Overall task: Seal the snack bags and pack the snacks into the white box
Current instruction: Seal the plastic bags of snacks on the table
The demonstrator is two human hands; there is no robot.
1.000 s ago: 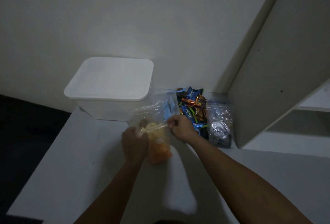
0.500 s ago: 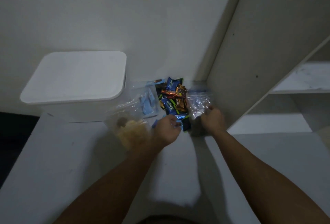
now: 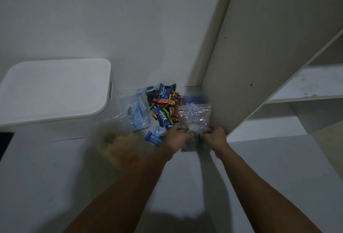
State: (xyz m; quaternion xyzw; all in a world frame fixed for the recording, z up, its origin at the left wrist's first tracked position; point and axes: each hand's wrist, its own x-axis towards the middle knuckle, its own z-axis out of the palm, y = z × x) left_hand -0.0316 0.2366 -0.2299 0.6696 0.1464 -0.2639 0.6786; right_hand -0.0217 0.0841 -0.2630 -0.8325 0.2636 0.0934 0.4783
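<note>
Snack bags sit in a cluster on the white tabletop [image 3: 55, 186], pushed toward the back wall beside the tall side panel of a shelf unit [image 3: 259, 56]. You have both hands on the rightmost one, a clear zip bag of silvery wrapped sweets [image 3: 194, 115], which lies just beside that panel. Your left hand [image 3: 177, 138] has its fingers curled onto the bag's near edge, and your right hand [image 3: 215, 136] pinches the same edge from the other side, thumb and fingers closed on the plastic; the two hands are nearly touching. Left of that bag is a loose pile of wrapped chocolate bars [image 3: 165, 106], blue, orange and black w/ green, some spilling toward your left wrist. Further left is a clear bag of pale blue packets [image 3: 136, 114], and in front of it, nearer you, a clear bag of yellow-orange snacks [image 3: 118, 145], blurred, so you can't tell whether its top is sealed. White box [image 3: 53, 88] stands at the far left of the tabletop against the wall, lid on, well apart from your hands and just beside the blue-packet bag. Open shelves [image 3: 306, 86] of the unit show at the right edge. Lighting is dim and detail in the bags is soft
</note>
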